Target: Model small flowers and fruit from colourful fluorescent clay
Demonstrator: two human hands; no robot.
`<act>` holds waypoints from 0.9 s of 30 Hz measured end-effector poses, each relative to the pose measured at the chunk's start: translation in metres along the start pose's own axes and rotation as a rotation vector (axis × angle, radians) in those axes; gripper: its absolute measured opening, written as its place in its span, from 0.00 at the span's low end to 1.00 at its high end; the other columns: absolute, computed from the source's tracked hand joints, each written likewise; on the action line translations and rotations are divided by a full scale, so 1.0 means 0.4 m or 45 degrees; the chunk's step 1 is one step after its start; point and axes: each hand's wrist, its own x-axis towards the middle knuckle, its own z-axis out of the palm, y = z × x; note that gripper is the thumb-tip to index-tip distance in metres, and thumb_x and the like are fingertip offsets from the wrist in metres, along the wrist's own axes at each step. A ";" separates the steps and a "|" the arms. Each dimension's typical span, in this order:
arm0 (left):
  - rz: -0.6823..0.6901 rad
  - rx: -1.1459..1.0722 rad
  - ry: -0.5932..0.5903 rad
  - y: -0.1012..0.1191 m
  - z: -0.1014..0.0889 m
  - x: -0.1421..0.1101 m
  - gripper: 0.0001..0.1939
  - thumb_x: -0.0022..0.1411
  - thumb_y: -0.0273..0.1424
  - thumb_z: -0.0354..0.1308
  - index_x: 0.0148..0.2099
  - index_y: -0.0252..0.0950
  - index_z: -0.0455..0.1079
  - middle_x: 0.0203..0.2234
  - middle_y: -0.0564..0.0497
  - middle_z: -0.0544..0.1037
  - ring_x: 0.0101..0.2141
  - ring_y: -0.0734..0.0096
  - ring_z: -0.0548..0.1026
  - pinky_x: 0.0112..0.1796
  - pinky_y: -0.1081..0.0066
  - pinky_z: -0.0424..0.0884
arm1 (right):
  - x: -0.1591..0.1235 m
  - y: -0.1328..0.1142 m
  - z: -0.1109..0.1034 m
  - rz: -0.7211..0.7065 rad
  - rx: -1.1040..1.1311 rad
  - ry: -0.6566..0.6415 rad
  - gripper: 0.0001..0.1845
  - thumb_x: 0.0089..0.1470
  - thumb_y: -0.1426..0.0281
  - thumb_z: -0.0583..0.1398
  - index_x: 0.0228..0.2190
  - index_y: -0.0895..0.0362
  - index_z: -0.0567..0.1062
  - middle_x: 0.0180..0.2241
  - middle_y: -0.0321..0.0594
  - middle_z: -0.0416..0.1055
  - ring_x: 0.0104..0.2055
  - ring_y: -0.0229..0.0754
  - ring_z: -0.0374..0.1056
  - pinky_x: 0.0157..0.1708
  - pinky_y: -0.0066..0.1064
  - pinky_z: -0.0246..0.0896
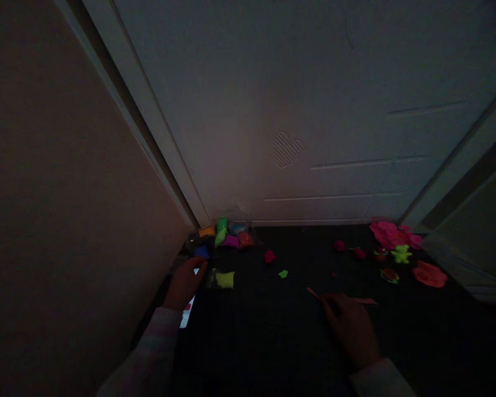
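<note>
The scene is very dark. My left hand (pixel 184 284) reaches toward the far left corner of a dark mat (pixel 273 331), beside a yellow-green clay packet (pixel 224 279) and a blue packet (pixel 201 251); its fingers curl, and I cannot see if they hold anything. My right hand (pixel 351 325) rests on the mat with its fingers closed on a thin pink stick (pixel 339 298). A pile of small coloured clay packets (pixel 227 234) lies in the corner just beyond my left hand.
A white door (pixel 314 110) rises behind the mat, a tan wall (pixel 58 193) on the left. Pink clay flower shapes (pixel 392 234), a yellow-green piece (pixel 400 253), an orange-red piece (pixel 429 274) and small red bits (pixel 269 256) lie at the right. A white object (pixel 188 314) sits under my left wrist.
</note>
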 end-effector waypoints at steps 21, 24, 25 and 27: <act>-0.273 -0.146 0.485 0.160 0.161 -0.083 0.22 0.52 0.32 0.50 0.51 0.33 0.61 0.52 0.38 0.59 0.52 0.49 0.55 0.49 0.48 0.50 | -0.010 -0.009 0.013 -0.201 -0.085 0.361 0.10 0.51 0.66 0.51 0.30 0.57 0.70 0.31 0.43 0.71 0.34 0.43 0.66 0.35 0.36 0.58; -0.534 -0.566 0.411 0.083 0.160 -0.096 0.25 0.48 0.33 0.53 0.49 0.29 0.61 0.47 0.37 0.64 0.50 0.51 0.59 0.50 0.52 0.52 | -0.008 -0.051 0.030 -0.378 -0.023 0.409 0.08 0.51 0.66 0.52 0.31 0.55 0.70 0.31 0.41 0.71 0.35 0.42 0.66 0.36 0.36 0.58; -0.568 -0.630 0.381 0.063 0.167 -0.095 0.25 0.46 0.33 0.54 0.48 0.29 0.63 0.43 0.38 0.67 0.47 0.53 0.63 0.48 0.53 0.55 | -0.005 -0.075 0.036 -0.427 0.006 0.398 0.08 0.51 0.67 0.53 0.31 0.55 0.69 0.31 0.40 0.71 0.35 0.42 0.66 0.37 0.36 0.58; -0.606 -0.720 0.336 0.039 0.183 -0.089 0.24 0.44 0.35 0.56 0.44 0.31 0.65 0.38 0.42 0.70 0.41 0.56 0.68 0.45 0.56 0.60 | 0.005 -0.133 0.050 -0.499 0.075 0.342 0.06 0.51 0.69 0.53 0.32 0.55 0.69 0.31 0.39 0.70 0.35 0.41 0.65 0.38 0.36 0.57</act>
